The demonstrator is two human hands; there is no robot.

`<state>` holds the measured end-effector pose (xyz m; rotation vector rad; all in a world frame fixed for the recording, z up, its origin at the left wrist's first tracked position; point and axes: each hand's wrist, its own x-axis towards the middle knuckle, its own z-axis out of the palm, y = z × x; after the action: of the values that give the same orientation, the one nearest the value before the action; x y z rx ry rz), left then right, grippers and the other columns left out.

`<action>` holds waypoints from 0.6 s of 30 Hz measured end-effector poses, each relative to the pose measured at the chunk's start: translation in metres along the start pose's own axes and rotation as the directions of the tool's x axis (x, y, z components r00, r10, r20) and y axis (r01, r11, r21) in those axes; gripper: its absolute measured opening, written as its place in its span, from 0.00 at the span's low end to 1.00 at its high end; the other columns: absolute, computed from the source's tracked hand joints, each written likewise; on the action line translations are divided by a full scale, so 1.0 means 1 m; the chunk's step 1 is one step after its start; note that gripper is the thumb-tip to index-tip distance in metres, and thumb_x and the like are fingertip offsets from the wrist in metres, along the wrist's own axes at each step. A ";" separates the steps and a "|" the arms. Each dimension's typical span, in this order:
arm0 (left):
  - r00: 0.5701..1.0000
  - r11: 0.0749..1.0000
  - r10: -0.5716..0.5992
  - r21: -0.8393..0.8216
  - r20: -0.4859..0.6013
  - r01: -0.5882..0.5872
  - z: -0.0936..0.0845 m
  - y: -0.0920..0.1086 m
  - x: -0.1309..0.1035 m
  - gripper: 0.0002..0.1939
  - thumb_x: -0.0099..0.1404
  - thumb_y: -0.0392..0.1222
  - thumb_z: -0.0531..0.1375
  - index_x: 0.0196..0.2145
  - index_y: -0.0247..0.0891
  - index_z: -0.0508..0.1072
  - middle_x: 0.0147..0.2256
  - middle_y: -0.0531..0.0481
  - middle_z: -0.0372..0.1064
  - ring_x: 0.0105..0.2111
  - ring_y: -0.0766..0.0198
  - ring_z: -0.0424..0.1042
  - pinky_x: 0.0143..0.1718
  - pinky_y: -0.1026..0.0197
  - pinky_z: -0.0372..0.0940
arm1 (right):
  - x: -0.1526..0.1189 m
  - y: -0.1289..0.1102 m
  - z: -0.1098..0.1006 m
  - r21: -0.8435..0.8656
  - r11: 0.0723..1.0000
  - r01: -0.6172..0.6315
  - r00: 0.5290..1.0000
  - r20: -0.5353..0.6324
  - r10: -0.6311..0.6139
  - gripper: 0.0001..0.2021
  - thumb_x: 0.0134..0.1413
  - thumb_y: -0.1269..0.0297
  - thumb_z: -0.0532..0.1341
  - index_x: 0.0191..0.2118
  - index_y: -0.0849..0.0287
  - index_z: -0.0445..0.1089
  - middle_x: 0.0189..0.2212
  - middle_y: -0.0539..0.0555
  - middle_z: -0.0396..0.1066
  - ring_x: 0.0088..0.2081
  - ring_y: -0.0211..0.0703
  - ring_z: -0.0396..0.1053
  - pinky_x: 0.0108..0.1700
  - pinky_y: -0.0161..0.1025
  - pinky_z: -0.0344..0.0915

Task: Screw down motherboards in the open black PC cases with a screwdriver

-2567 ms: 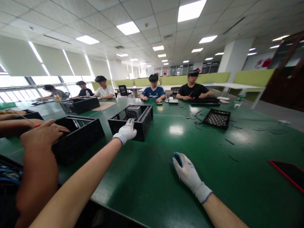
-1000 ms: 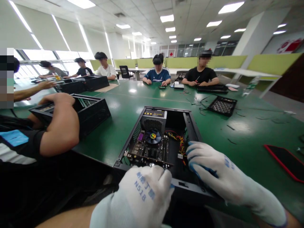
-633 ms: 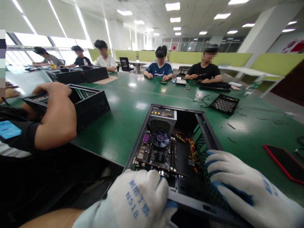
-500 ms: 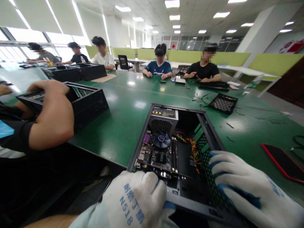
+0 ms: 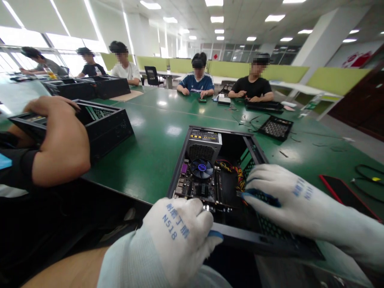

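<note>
An open black case (image 5: pixel 222 140) is seen lying on the green desk (image 5: pixel 156 152), at its near edge directly in front of the wearer. Inside the case a board (image 5: pixel 198 188) with a blue fan (image 5: pixel 202 168) is mounted, a grey power unit (image 5: pixel 203 145) sits at the far end, and a bundle of coloured wires (image 5: pixel 234 172) runs along the right side.

The left hand (image 5: pixel 180 236), in a white glove, is closed over the near rim of the case, fingers (image 5: pixel 210 236) curled onto the rim. The right hand (image 5: pixel 285 200), also gloved, is laid on the perforated right wall of the case, fingers (image 5: pixel 255 188) spread and only partly bent, their tips reaching just inside toward the wires. Whether anything is pinched there cannot be told.

To the left, a co-worker's bare hand (image 5: pixel 57 136) rests on a second black case (image 5: pixel 99 124). Further cases are set along the far left of the desk. A perforated tray (image 5: pixel 275 128) lies beyond the open case, and a red-edged panel (image 5: pixel 345 194) lies at the right. Several people are seated along the far side.
</note>
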<state>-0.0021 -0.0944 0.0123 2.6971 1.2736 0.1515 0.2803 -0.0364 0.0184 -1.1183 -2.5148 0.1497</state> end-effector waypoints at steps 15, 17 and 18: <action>0.999 1.000 -0.024 0.007 -0.047 0.025 0.007 0.000 -0.005 0.11 0.71 0.51 0.57 0.36 0.43 0.71 0.36 0.49 0.72 0.33 0.55 0.74 0.31 0.57 0.66 | 0.113 -0.006 0.082 -0.425 0.808 0.408 0.811 0.575 -0.107 0.10 0.61 0.70 0.59 0.43 0.60 0.78 0.41 0.59 0.79 0.43 0.51 0.76 0.42 0.43 0.65; 0.999 1.000 -0.023 0.003 -0.046 0.023 0.006 0.001 -0.005 0.11 0.71 0.51 0.57 0.35 0.43 0.71 0.36 0.50 0.72 0.33 0.55 0.75 0.31 0.56 0.66 | 0.112 -0.002 0.078 -0.408 0.807 0.426 0.801 0.586 -0.127 0.09 0.58 0.70 0.61 0.42 0.59 0.78 0.41 0.58 0.79 0.43 0.51 0.76 0.42 0.43 0.65; 0.999 1.000 -0.022 -0.002 -0.042 0.021 0.006 0.001 -0.005 0.11 0.71 0.51 0.57 0.35 0.43 0.71 0.35 0.50 0.73 0.33 0.55 0.75 0.31 0.56 0.66 | 0.111 0.000 0.075 -0.406 0.814 0.416 0.802 0.586 -0.118 0.09 0.56 0.69 0.62 0.42 0.59 0.78 0.40 0.58 0.79 0.43 0.52 0.76 0.41 0.43 0.65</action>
<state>-0.0030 -0.0994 0.0068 2.6914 1.3130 0.2083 0.1839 0.0489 -0.0170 -0.9492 -3.3378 -0.3839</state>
